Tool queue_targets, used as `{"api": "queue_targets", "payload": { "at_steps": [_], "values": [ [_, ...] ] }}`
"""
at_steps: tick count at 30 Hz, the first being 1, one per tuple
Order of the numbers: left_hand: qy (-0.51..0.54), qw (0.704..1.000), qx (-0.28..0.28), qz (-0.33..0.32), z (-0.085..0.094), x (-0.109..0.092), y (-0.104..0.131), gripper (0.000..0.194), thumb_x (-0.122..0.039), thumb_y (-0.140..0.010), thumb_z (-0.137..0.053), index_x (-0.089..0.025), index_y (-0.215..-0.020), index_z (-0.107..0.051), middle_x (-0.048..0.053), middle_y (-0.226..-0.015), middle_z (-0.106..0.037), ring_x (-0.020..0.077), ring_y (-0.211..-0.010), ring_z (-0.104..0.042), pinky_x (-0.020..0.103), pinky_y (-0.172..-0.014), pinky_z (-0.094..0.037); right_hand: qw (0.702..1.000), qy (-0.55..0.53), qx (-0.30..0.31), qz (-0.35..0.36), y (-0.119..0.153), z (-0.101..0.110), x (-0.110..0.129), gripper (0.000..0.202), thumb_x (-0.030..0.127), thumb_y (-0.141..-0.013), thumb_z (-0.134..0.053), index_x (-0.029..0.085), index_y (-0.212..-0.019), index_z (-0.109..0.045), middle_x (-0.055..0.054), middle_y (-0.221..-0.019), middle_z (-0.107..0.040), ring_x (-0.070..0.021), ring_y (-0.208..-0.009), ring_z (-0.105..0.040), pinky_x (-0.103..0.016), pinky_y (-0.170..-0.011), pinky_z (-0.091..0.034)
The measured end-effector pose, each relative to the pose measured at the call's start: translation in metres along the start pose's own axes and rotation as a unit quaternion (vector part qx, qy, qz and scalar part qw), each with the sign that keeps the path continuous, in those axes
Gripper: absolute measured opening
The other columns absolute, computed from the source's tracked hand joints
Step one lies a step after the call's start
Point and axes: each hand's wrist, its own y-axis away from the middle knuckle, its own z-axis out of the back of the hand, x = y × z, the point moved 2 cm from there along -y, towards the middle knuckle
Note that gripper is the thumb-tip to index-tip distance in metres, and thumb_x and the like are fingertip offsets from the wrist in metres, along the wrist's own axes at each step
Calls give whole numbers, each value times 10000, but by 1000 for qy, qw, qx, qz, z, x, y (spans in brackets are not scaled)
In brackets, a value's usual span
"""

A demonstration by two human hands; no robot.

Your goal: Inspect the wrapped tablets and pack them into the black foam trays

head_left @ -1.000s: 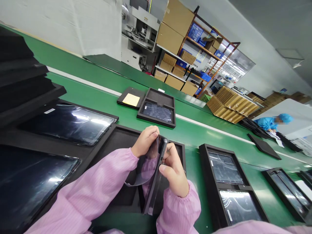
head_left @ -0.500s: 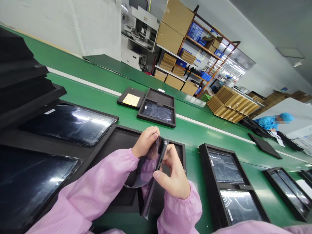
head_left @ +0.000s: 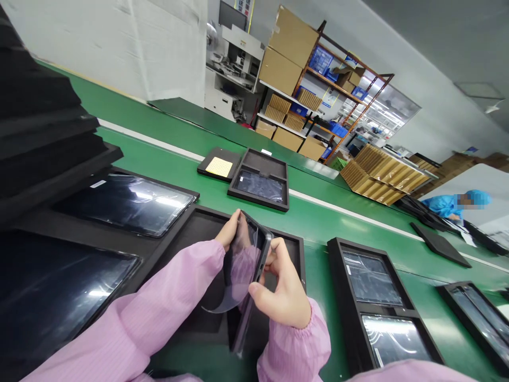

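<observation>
A dark tablet (head_left: 262, 252) is held tilted up on edge over a black foam tray (head_left: 194, 225). A clear film (head_left: 242, 273) hangs curved off its screen side, its lower edge loose. My right hand (head_left: 286, 294) grips the tablet's right side, thumb on the near side and fingers curled behind. At the tablet's upper left corner is my left hand (head_left: 228, 232), closed on the edge, with its fingers partly hidden. Both arms wear pink sleeves.
Trays with tablets lie at left (head_left: 131, 199) and right (head_left: 374, 278). Black trays (head_left: 47, 127) are stacked at far left. Further back on the green bench sit a smaller tray (head_left: 260, 185) and a yellow label sheet (head_left: 219, 167). A person in blue (head_left: 441, 204) works at far right.
My left hand has shifted left and slightly up along the tablet's top to its corner. The tablet's screen side shows more now. My right hand keeps its grip.
</observation>
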Motion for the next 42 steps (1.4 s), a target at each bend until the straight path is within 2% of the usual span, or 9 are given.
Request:
{"api": "queue_targets", "payload": {
  "at_steps": [5, 8, 11, 14, 18, 26, 29, 34, 42],
  "values": [
    [24, 999, 27, 9, -1, -35, -12, 422, -529, -820, -451, -236, -516, -459, -29, -471, -421, 151, -465, -408, 298, -537, -383, 997, 41, 59, -39, 14, -17, 8, 383, 154, -617, -620, 270, -866, -353, 86, -666, -532, -123, -581, -523, -264, -648, -489],
    [38, 998, 21, -50, 4, -62, -23, 402, -488, -848, -460, -224, -546, -473, -38, -521, -436, 138, -524, -394, 280, -587, -366, 986, 105, 117, -57, 15, -17, 10, 349, 169, -649, -650, 270, -851, -383, 41, -752, -623, -166, -695, -619, -284, -704, -506],
    [27, 987, 39, -151, 8, -74, -29, 413, -464, -867, -435, -226, -529, -430, -36, -531, -407, 141, -551, -369, 286, -616, -356, 968, 148, 192, -60, 7, -10, 6, 312, 271, -689, -715, 261, -849, -447, 6, -845, -689, -199, -787, -661, -304, -751, -505],
    [8, 975, 55, -214, 9, -68, -30, 438, -486, -873, -411, -236, -514, -377, -34, -521, -363, 146, -547, -341, 299, -612, -353, 942, 224, 235, -86, -7, -4, -4, 219, 357, -780, -716, 233, -776, -535, -9, -823, -711, -197, -782, -670, -299, -751, -484],
    [6, 974, 56, -221, 11, -57, -30, 428, -468, -891, -387, -242, -528, -357, -29, -537, -353, 152, -556, -345, 302, -619, -365, 920, 301, 226, -107, -20, -1, -15, 235, 305, -874, -662, 211, -677, -576, -8, -744, -715, -164, -674, -637, -279, -676, -445],
    [26, 961, 86, -263, 9, -56, -27, 453, -509, -925, -383, -241, -561, -381, -15, -571, -369, 161, -573, -353, 306, -603, -366, 939, 132, 312, -55, -28, 8, -31, 274, 406, -912, -631, 205, -728, -656, -21, -781, -735, -166, -736, -676, -281, -737, -505],
    [41, 959, 89, -264, 7, -54, -27, 451, -477, -950, -386, -235, -570, -395, -13, -586, -390, 157, -586, -369, 300, -615, -373, 941, 91, 323, -30, -31, 10, -36, 252, 359, -916, -617, 192, -736, -674, -37, -801, -729, -163, -757, -677, -277, -758, -517],
    [51, 960, 86, -261, 5, -52, -28, 424, -430, -953, -407, -225, -582, -413, -17, -599, -405, 150, -602, -379, 286, -640, -376, 941, 99, 323, -24, -32, 11, -37, 145, 207, -876, -629, 193, -739, -673, -25, -801, -716, -151, -757, -668, -270, -760, -518],
    [44, 963, 73, -254, 2, -55, -23, 431, -441, -942, -411, -225, -569, -408, -20, -591, -400, 149, -602, -386, 288, -654, -382, 935, 121, 332, -11, -30, 10, -34, 127, 157, -867, -616, 197, -756, -661, -20, -812, -724, -154, -768, -676, -275, -766, -525]
  ]
}}
